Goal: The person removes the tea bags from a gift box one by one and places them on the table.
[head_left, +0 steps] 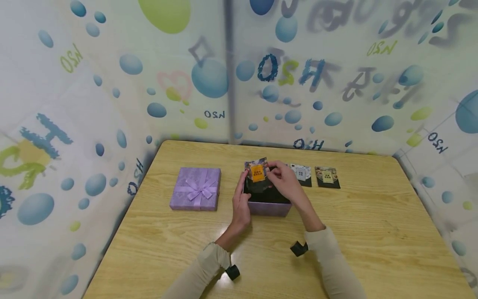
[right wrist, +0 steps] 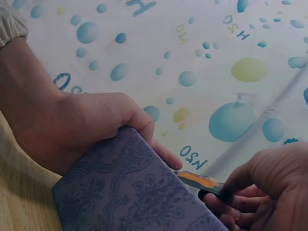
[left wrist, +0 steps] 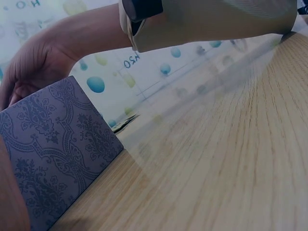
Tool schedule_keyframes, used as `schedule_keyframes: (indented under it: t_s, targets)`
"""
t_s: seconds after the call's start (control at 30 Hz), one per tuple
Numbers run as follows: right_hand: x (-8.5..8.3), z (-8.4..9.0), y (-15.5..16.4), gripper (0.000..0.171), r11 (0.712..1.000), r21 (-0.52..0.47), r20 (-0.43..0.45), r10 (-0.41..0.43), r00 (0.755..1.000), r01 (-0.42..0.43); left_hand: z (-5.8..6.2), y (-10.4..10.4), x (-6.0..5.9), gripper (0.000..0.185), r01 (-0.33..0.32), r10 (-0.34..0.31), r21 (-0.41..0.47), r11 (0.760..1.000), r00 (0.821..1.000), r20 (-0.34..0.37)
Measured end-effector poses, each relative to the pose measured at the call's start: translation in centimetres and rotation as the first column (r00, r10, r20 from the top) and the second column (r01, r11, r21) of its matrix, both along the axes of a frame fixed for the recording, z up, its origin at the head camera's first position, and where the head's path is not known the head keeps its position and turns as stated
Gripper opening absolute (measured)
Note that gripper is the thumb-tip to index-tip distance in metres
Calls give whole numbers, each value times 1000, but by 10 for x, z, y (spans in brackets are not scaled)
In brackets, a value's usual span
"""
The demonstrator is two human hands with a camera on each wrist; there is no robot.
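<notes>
Packet [head_left: 257,172] found over the far left of the open box [head_left: 269,209], its right edge pinched between the narrowed fingers of the right hand [head_left: 284,179]; the left hand [head_left: 241,207] grips the box's left wall, thumb over the rim. Lid [head_left: 195,189] lies left of the box, two further packets [head_left: 327,177] right of it. Recommended: steady the box with the left, pinch only the packet's edge, and keep it clear of the rim.
</notes>
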State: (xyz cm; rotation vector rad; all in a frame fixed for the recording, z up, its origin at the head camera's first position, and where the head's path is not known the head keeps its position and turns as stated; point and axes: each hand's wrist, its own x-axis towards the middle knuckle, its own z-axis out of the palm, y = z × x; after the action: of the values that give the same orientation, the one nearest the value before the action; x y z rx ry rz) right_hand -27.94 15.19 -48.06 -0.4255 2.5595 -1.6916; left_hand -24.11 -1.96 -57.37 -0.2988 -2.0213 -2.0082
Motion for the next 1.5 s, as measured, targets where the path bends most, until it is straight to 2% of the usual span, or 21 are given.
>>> schedule_keyframes:
  t_s: [0.17,0.37,0.7,0.9,1.23,1.5]
  targets:
    - [0,5,8,33,999,-49,53,-19,998,22,-1,0,0,77,14,-14,15,1000,1000,5]
    - [-1,8,22,36,997,-60,60,-45,997,49,-1,0,0,76,7,-7,-2,1000,1000,8]
    - [0,12,44,37,990,-44,77,-134,988,138,0,0,0,76,-3,4,-23,1000,1000,14]
    - [0,9,58,39,982,-73,90,-170,981,177,0,0,1,76,-1,1,-23,1000,1000,11]
    - [5,5,89,40,968,-69,95,-234,968,241,1,0,2,76,-10,10,-18,1000,1000,15]
    - [11,9,109,43,956,-81,72,-278,958,283,3,1,2,77,-14,14,-27,1000,1000,2]
